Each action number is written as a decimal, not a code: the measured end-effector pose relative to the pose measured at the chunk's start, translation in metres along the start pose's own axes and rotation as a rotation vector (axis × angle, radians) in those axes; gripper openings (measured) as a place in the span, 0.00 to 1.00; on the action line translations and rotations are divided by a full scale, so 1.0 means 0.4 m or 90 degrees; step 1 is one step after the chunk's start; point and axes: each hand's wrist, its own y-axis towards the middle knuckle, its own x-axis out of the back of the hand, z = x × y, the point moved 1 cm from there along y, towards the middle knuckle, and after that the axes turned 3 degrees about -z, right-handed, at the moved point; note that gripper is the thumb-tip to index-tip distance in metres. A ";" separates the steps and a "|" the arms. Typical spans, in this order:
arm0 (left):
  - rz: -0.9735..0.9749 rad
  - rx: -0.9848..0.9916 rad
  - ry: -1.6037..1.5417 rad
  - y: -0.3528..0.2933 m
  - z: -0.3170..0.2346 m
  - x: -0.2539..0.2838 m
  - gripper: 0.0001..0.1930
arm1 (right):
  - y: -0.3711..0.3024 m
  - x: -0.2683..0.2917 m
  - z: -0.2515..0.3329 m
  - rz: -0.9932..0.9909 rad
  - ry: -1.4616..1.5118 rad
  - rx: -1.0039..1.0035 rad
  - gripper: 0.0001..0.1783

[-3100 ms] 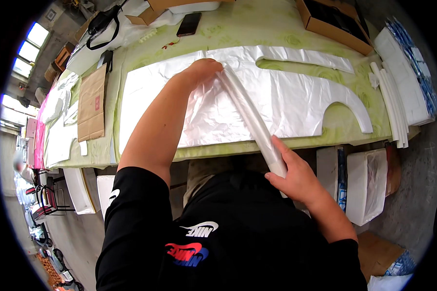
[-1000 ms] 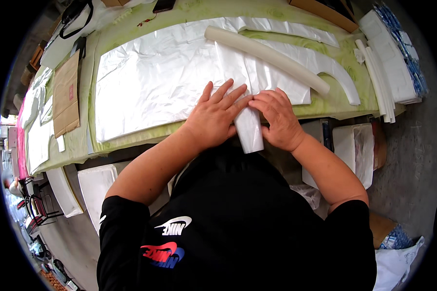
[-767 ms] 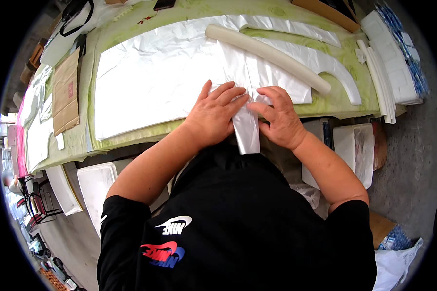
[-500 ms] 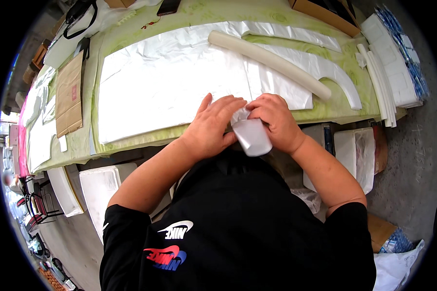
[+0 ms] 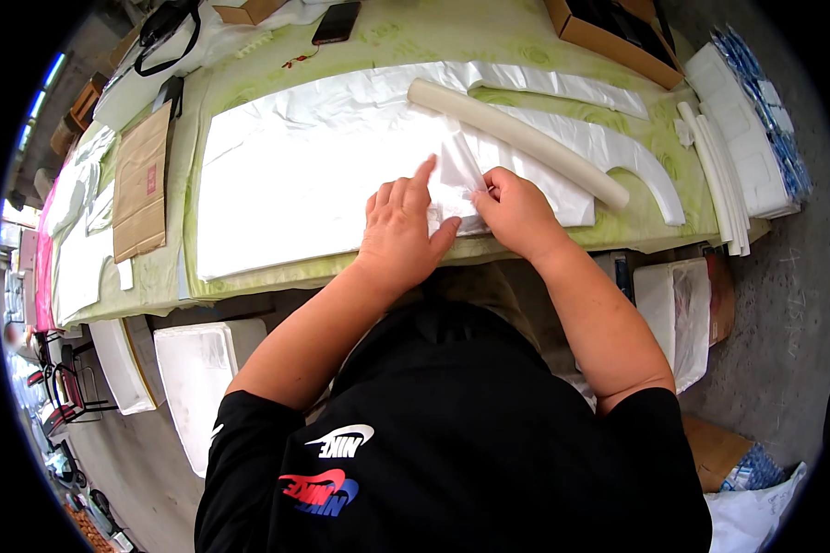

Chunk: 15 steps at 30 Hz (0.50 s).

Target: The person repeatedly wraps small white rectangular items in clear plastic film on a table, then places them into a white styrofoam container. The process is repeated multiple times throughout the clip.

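Over green floral tablecloth, left hand lies, fingers spread, on white plastic sheet; right hand pinches folded film flap near pale tube.

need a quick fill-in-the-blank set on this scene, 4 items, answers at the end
1. The right hand pinches the white plastic between its fingers and its ____.
2. The pale tube lies slanted, its nearer end toward the person's ____ side.
3. The flat brown cardboard lies to the ____ of the left hand.
4. The cord by the near end of the dark phone is coloured ____.

Missing words: thumb; right; left; red.
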 end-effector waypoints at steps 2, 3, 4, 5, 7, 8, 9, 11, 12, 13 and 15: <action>-0.013 -0.172 0.069 0.009 0.013 -0.012 0.42 | -0.006 0.002 0.016 -0.014 -0.032 -0.008 0.21; -0.020 -0.258 0.103 0.013 0.018 -0.017 0.42 | -0.005 0.002 0.024 -0.006 -0.043 -0.015 0.23; 0.023 -0.241 0.138 0.014 0.023 -0.022 0.43 | -0.004 0.003 0.033 0.003 -0.054 -0.022 0.25; 0.067 -0.225 0.170 0.016 0.019 -0.027 0.43 | -0.006 0.004 0.035 0.010 -0.067 -0.032 0.27; 0.163 -0.179 0.223 0.022 0.011 -0.028 0.44 | -0.017 -0.004 0.020 -0.023 -0.055 -0.011 0.29; 0.154 -0.175 0.225 0.020 0.010 -0.027 0.44 | -0.024 -0.008 0.018 -0.037 -0.048 0.001 0.29; 0.145 -0.171 0.228 0.018 0.010 -0.027 0.44 | -0.033 -0.005 0.018 -0.033 -0.031 -0.002 0.29; 0.132 -0.174 0.225 0.008 0.009 -0.027 0.43 | -0.059 0.005 0.022 -0.023 0.004 -0.011 0.29; 0.129 -0.182 0.220 0.000 0.009 -0.025 0.42 | -0.073 0.006 0.018 -0.009 0.036 -0.001 0.28; 0.126 -0.190 0.215 -0.008 0.010 -0.023 0.41 | -0.089 0.007 0.012 0.005 0.068 0.008 0.28; 0.162 -0.236 0.159 -0.029 0.013 -0.012 0.42 | -0.136 0.000 -0.007 0.049 0.163 0.009 0.25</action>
